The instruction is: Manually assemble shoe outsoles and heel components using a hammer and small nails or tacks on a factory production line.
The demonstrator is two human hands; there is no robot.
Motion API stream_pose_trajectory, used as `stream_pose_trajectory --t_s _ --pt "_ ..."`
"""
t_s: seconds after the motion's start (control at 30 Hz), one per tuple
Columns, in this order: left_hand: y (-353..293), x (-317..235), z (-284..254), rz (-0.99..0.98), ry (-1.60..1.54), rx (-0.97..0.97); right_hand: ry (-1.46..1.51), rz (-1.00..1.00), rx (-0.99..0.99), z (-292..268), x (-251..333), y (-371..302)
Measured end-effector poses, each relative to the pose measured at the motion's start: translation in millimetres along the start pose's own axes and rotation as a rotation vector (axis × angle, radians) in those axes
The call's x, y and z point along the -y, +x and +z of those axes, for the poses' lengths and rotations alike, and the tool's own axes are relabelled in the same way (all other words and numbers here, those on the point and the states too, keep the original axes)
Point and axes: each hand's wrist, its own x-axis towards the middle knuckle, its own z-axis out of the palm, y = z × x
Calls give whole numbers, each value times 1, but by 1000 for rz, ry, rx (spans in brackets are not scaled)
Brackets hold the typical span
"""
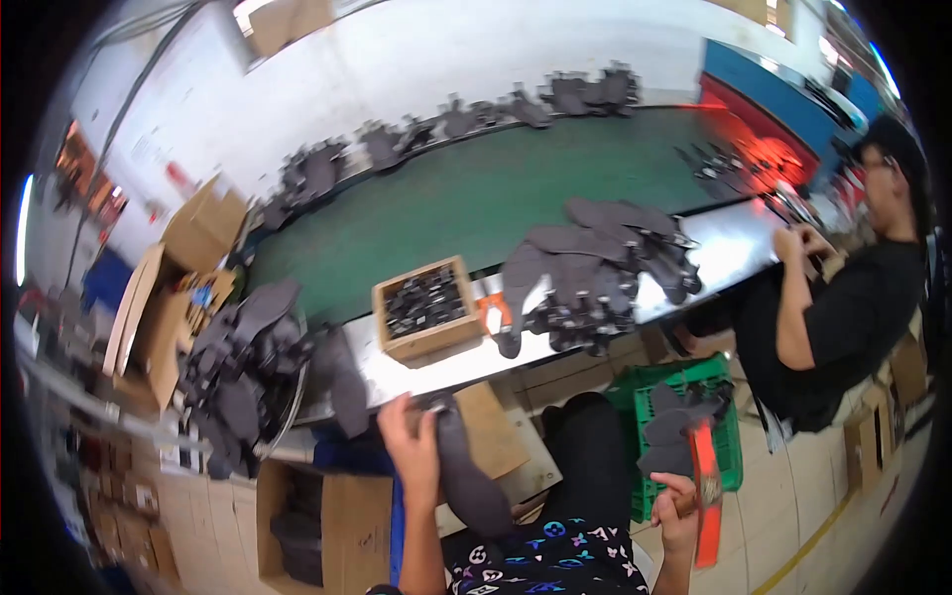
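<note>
My left hand (409, 441) is closed on the upper end of a dark grey, sole-shaped piece (471, 476), which hangs over my lap. What sits under the fingertips at that end is too small to make out. On the right, my right hand (677, 504) has its fingers curled against a long flat orange-red tool (706, 535) with a brownish middle part. Its exact kind does not show. Just ahead, a wooden box (426, 342) of small black parts stands on the bench's metal edge, and another sole-shaped piece (342, 382) lies left of it.
Dark grey pieces form a heap (585, 258) on the bench and another pile (238, 367) at left. A green crate (729, 436) and a cardboard box (357, 526) stand low. Behind runs a green belt (446, 198). At right sits a co-worker (833, 317).
</note>
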Motion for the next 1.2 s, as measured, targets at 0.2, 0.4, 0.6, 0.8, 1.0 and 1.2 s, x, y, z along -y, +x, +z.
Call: stream_pose_trajectory --t_s 0.2,0.4,0.6,0.8,1.0,1.2 --pt "84 2 -32 174 170 28 -194 -402 58 -21 -22 41" --pt "193 0 40 710 1072 631 114 -278 85 8 -4 54" --pt "237 2 56 719 936 773 -102 -295 94 3 -19 23" --pt "232 -63 24 451 631 999 67 -157 158 8 -21 31" --pt "158 -100 8 334 2 536 15 -119 225 12 0 53" --pt "16 -190 -28 434 -449 377 463 -13 318 78 64 90"
